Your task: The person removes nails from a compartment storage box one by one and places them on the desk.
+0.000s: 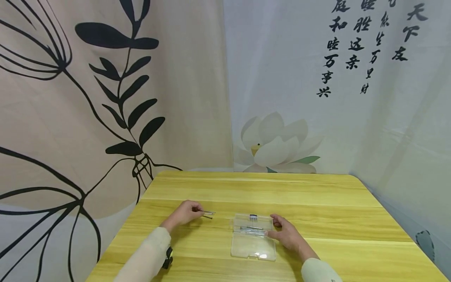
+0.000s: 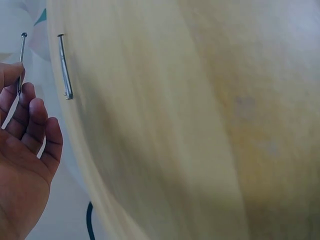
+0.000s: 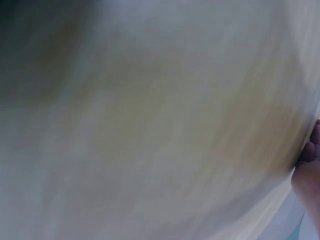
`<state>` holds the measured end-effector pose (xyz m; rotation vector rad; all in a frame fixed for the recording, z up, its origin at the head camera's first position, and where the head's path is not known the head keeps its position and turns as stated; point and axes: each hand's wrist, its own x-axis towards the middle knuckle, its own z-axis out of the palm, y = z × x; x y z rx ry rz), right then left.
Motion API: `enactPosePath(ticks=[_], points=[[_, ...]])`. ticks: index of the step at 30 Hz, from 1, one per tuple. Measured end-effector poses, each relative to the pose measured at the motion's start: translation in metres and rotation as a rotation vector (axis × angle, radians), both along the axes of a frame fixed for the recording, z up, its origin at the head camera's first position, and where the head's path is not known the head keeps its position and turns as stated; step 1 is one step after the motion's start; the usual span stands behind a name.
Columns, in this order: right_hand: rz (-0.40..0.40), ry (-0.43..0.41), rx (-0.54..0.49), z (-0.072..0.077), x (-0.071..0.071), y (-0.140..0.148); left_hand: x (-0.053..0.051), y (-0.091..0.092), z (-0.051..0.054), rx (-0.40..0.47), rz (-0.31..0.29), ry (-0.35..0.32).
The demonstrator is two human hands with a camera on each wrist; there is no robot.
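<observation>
Lying to the right of the left hand [image 1: 186,213] and a little closer to the person, a clear plastic box [image 1: 253,247] is set opened out flat on the worktop [image 1: 317,207]. It is placed between the two hands, with the right hand [image 1: 287,235] much the nearer, touching its right side. Several metal nails [image 1: 251,230] are contained in its far half, their long axes running roughly from side to side.

By the left hand, a single nail [image 2: 23,47] is pinched between thumb and forefinger, its head left projecting beyond the thumb; the other fingers are loosely bent and spread. From the head view, its shank is seen pointing rightward, towards the box. Just beside that hand, loose nails [image 2: 65,67] are left on the worktop, laid close together and nearly parallel.

By the right hand, the box's right side is gripped, the thumb placed nearer the person and the fingers bent towards the far corner. In the right wrist view, that grip cannot be made out.
</observation>
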<state>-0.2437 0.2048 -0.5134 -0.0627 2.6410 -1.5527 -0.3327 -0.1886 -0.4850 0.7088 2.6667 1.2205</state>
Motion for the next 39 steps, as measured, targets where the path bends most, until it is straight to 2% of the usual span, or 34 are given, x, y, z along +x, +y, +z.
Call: enactPosePath(ticks=[10,17,24,39], points=[[0.000,-0.006,0.004,0.000,0.000,0.000,0.002,-0.004,-0.006,-0.002,0.015,-0.044],[0.001,-0.008,-0.006,0.000,0.000,0.000,0.001,-0.004,-0.013,-0.029,0.013,-0.051],[0.000,-0.007,-0.007,0.002,0.001,0.000,0.003,0.000,-0.010,-0.051,0.024,-0.064],[-0.006,0.001,-0.007,0.001,0.000,0.000,0.001,0.002,-0.011,-0.101,0.062,-0.014]])
